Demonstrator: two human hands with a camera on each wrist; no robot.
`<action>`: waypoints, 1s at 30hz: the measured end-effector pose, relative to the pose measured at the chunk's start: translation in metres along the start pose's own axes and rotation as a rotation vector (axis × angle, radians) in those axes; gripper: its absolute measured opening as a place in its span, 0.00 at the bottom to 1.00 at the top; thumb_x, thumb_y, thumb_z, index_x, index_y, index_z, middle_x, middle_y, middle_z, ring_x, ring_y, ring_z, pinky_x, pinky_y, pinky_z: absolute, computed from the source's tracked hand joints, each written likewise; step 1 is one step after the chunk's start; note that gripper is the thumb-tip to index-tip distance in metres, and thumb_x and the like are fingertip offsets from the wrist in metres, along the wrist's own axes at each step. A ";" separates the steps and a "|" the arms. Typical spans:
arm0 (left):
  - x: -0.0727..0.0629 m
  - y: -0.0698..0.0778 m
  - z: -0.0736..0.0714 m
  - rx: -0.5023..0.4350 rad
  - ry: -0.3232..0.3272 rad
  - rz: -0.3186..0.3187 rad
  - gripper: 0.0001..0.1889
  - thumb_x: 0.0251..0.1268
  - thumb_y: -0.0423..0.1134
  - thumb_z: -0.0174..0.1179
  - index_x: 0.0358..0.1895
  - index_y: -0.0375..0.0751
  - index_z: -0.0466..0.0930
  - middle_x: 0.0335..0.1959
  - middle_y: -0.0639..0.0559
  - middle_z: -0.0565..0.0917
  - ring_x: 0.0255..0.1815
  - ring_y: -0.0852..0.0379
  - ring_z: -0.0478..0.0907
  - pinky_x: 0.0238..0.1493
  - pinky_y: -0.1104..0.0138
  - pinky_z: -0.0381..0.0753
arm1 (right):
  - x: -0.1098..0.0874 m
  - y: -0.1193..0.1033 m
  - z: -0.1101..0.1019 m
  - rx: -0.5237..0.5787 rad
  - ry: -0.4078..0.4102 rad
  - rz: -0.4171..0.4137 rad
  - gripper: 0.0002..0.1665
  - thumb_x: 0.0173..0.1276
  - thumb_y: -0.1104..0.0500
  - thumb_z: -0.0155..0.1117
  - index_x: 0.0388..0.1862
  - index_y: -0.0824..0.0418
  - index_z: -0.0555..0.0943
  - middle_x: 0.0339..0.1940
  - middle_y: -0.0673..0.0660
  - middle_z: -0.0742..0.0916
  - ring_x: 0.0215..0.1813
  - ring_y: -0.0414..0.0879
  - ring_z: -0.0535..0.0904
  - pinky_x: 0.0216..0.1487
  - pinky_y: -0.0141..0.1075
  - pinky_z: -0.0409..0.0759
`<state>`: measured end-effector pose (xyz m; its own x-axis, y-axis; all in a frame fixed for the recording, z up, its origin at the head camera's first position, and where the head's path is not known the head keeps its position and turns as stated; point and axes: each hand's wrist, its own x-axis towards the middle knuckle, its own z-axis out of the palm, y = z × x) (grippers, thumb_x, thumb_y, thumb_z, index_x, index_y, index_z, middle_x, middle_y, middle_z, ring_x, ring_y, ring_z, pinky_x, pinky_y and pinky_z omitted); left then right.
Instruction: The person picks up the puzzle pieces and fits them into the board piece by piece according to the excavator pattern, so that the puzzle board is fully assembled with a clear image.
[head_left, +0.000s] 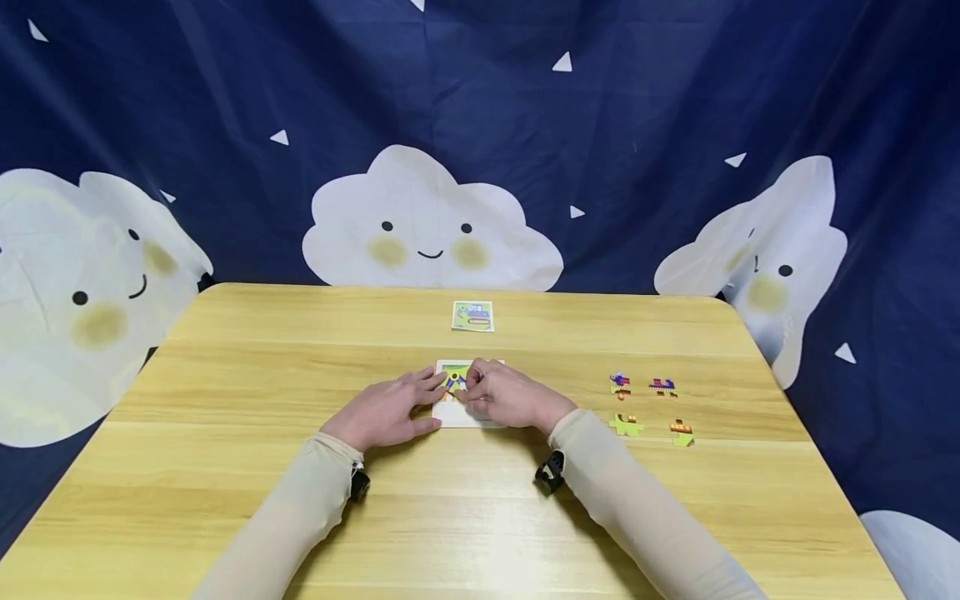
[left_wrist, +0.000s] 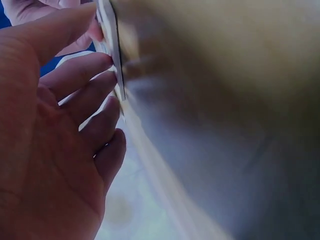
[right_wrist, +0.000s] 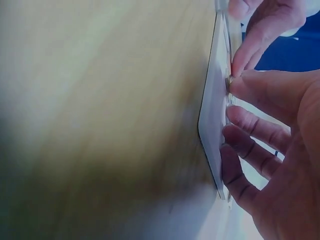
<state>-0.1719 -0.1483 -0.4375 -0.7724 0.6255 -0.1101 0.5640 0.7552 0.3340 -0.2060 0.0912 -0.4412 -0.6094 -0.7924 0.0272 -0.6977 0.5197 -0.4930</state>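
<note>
A small white puzzle board (head_left: 471, 419) lies on the table in the head view, with part of a green and yellow picture (head_left: 453, 377) showing on it. My left hand (head_left: 388, 408) lies at the board's left side, its fingertips touching the board and picture. Over the board's right half, my right hand (head_left: 513, 396) has its fingers bent, and thumb and forefinger pinch a small puzzle piece (right_wrist: 228, 83) at the board's surface. The fingers mostly hide this piece. The right wrist view shows the other fingertips (right_wrist: 229, 150) resting on the board (right_wrist: 212, 120).
Several loose puzzle pieces lie to the right, including a purple one (head_left: 663, 386), a green one (head_left: 626, 426) and an orange-green one (head_left: 682, 432). A small picture card (head_left: 472, 317) lies behind the board. A blue cloud-patterned curtain (head_left: 615, 142) hangs beyond the wooden table (head_left: 247, 375).
</note>
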 end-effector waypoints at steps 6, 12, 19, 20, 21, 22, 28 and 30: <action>-0.001 0.001 0.002 -0.028 0.022 0.014 0.28 0.69 0.48 0.60 0.68 0.38 0.72 0.75 0.48 0.62 0.75 0.45 0.54 0.68 0.47 0.64 | -0.001 0.000 -0.001 0.029 -0.028 0.031 0.16 0.71 0.60 0.63 0.56 0.60 0.84 0.43 0.50 0.76 0.45 0.46 0.71 0.49 0.38 0.72; 0.001 0.000 0.002 -0.067 0.031 0.002 0.26 0.69 0.46 0.61 0.66 0.39 0.74 0.74 0.48 0.63 0.73 0.41 0.59 0.67 0.46 0.64 | -0.003 0.001 -0.003 0.058 -0.053 0.040 0.17 0.73 0.60 0.61 0.57 0.63 0.83 0.47 0.52 0.78 0.51 0.47 0.72 0.57 0.41 0.71; -0.002 -0.006 0.002 -0.062 0.018 -0.002 0.26 0.68 0.46 0.62 0.66 0.39 0.75 0.74 0.47 0.64 0.74 0.45 0.59 0.67 0.47 0.65 | -0.013 0.002 -0.007 0.152 -0.027 0.095 0.18 0.76 0.59 0.56 0.59 0.64 0.82 0.57 0.57 0.81 0.60 0.50 0.74 0.64 0.44 0.71; -0.002 -0.006 0.002 -0.065 0.016 -0.003 0.26 0.68 0.47 0.62 0.66 0.40 0.74 0.74 0.47 0.63 0.74 0.45 0.58 0.67 0.47 0.65 | -0.017 0.002 -0.009 0.161 -0.003 0.112 0.18 0.76 0.58 0.56 0.59 0.63 0.82 0.57 0.56 0.81 0.60 0.50 0.75 0.64 0.45 0.71; -0.002 -0.006 0.002 -0.064 0.014 -0.003 0.27 0.69 0.47 0.62 0.67 0.40 0.74 0.74 0.47 0.63 0.74 0.45 0.57 0.67 0.47 0.65 | -0.021 0.003 -0.011 0.166 0.028 0.131 0.17 0.75 0.58 0.57 0.58 0.62 0.83 0.56 0.56 0.82 0.60 0.50 0.75 0.64 0.45 0.71; -0.001 -0.007 0.002 -0.062 0.014 0.001 0.27 0.69 0.48 0.62 0.67 0.41 0.73 0.74 0.47 0.62 0.74 0.45 0.57 0.67 0.46 0.65 | -0.026 0.005 -0.014 0.170 0.060 0.150 0.17 0.75 0.59 0.58 0.57 0.62 0.83 0.55 0.55 0.82 0.58 0.50 0.76 0.63 0.45 0.72; -0.001 -0.007 0.003 -0.061 0.012 0.019 0.29 0.68 0.48 0.62 0.69 0.40 0.71 0.75 0.47 0.61 0.76 0.45 0.53 0.68 0.47 0.63 | -0.064 0.022 -0.043 0.188 0.200 0.302 0.14 0.69 0.61 0.65 0.52 0.64 0.83 0.49 0.55 0.83 0.53 0.53 0.79 0.56 0.48 0.78; -0.001 -0.007 0.003 -0.067 0.011 0.015 0.29 0.68 0.49 0.63 0.69 0.40 0.71 0.75 0.47 0.61 0.76 0.46 0.53 0.69 0.47 0.62 | -0.080 0.032 -0.055 0.158 0.229 0.339 0.14 0.67 0.62 0.67 0.50 0.66 0.83 0.47 0.57 0.83 0.50 0.55 0.80 0.53 0.50 0.79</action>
<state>-0.1744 -0.1539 -0.4422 -0.7672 0.6345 -0.0941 0.5554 0.7305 0.3975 -0.2005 0.1889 -0.4118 -0.8743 -0.4848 0.0239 -0.3883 0.6691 -0.6337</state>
